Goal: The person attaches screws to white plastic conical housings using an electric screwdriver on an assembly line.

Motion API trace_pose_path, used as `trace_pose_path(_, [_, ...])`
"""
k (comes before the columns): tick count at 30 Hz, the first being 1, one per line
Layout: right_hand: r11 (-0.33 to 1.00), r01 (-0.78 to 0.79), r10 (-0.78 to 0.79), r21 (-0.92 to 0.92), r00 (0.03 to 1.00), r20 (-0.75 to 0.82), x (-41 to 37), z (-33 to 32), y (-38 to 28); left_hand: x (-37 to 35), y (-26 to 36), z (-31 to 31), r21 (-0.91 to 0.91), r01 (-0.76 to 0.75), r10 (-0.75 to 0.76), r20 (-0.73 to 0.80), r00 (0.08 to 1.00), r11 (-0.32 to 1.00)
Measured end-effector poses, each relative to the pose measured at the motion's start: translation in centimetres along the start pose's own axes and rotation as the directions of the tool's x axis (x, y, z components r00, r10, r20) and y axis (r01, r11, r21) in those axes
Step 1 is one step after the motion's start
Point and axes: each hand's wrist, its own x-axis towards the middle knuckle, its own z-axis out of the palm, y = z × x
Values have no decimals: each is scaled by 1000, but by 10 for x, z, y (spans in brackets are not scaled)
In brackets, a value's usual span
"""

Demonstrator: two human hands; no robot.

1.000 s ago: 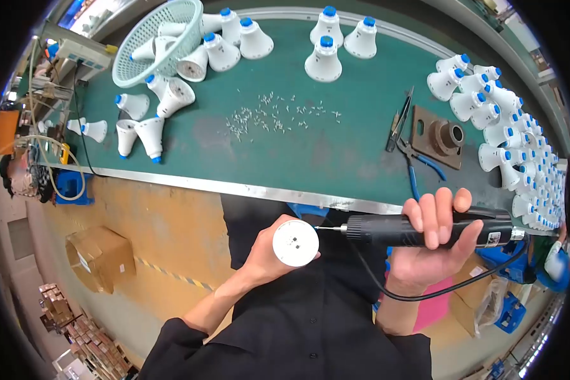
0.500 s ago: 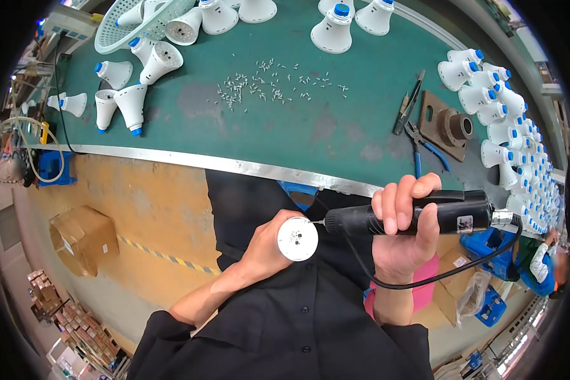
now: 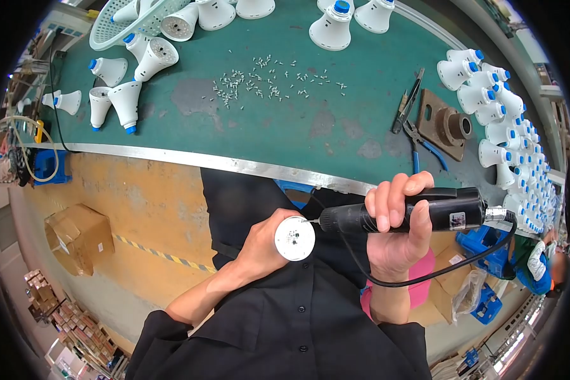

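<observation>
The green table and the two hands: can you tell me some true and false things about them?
1. The left hand holds a white, round-ended lamp piece. True.
2. The right hand holds pliers. False: it holds a black, corded power screwdriver; the blue-handled metal pliers lie on the green table.
3. The pale green plastic basket has white pieces inside. True.
4. The tiny silvery screws are in a box. False: they're scattered on the table.

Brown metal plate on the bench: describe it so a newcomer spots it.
On the green workbench, just left of the crowded white, blue-capped cones, lies the flat brown metal plate. A thick round collar rises from it, unlike the slim blue-handled pliers beside it.
</observation>
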Motion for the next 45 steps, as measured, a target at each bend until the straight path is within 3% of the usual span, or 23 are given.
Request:
trace_pose_path(9, [999, -13, 12, -43, 1000, -28, -1, 10, 3, 0, 0, 2, 3, 27, -27, 12, 1000, 1000])
trace_pose_path(13, [999, 12, -10, -42, 998, 58, 0, 10, 7, 1, -2, 1, -14, 29, -29, 27, 999, 999])
trace_pose_path(16, [991, -51, 56, -121, 998, 37, -1, 13, 4, 1, -2, 1, -33, 37, -36, 47, 998, 999])
trace_pose_path(25, [994, -53, 55, -95, 998, 19, -4, 9, 9, -1, -4, -1, -58, 38, -35, 61, 998, 998])
trace_pose_path(34, [996, -90, 92, -20, 985, 146, 3, 4, -3, -2, 0, -1, -72, 13, -6, 97, 995, 997])
trace_pose_path(38, [983, 52, -89, 176, 975, 206, 21, -5, -25, 9, 9, -21, 61, -226, 226, 12, 974, 972])
trace_pose_path(41, [928, 184, -200, 323, 980, 18, 35, -1, -27, 30, 26, -50, 264, -409, 459, -168, 872, 874])
trace_pose_path(42, [922, 211, -215, 325, 976, -23, 41, 1, -25, 41, 27, -57, 411, -473, 583, -200, 788, 780])
trace_pose_path(45, [923, 308, -275, 231, 948, -162, 60, 8, -10, 71, 38, -79, 608, -454, 644, -127, 754, 651])
